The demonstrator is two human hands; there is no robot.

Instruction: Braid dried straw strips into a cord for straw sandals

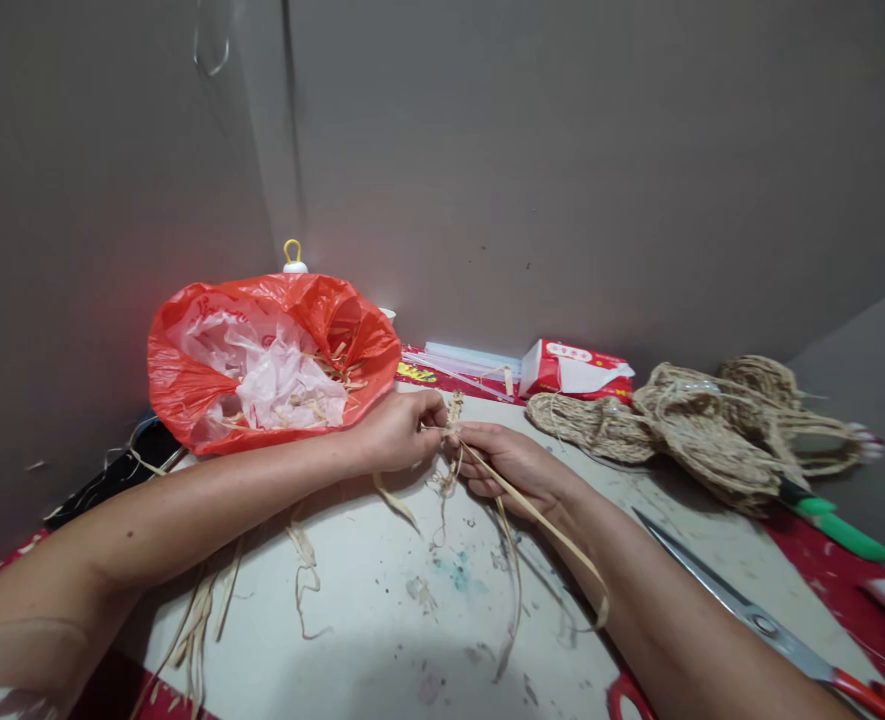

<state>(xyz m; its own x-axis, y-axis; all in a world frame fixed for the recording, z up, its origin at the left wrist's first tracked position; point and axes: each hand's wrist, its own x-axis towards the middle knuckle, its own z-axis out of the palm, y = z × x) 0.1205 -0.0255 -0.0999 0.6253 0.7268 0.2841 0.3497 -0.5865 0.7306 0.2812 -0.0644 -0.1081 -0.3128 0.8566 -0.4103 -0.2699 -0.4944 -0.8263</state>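
Over the middle of a stained white board, my two hands meet at a small braided piece of dry straw-coloured fibre. My left hand pinches it from the left, fingers closed. From the right, my right hand is closed on the same piece, with its thumb and forefinger together. A long flat fibre strip trails from the piece across my right wrist and curls at its end. Thin tangled ends hang below the fingertips. Exactly where each finger grips is too small to make out.
A red plastic bag with white film and fibre scraps stands back left. Coiled braided cord lies at right, near large scissors and a green-handled tool. A red tissue pack rests by the wall. Loose strips lie front left.
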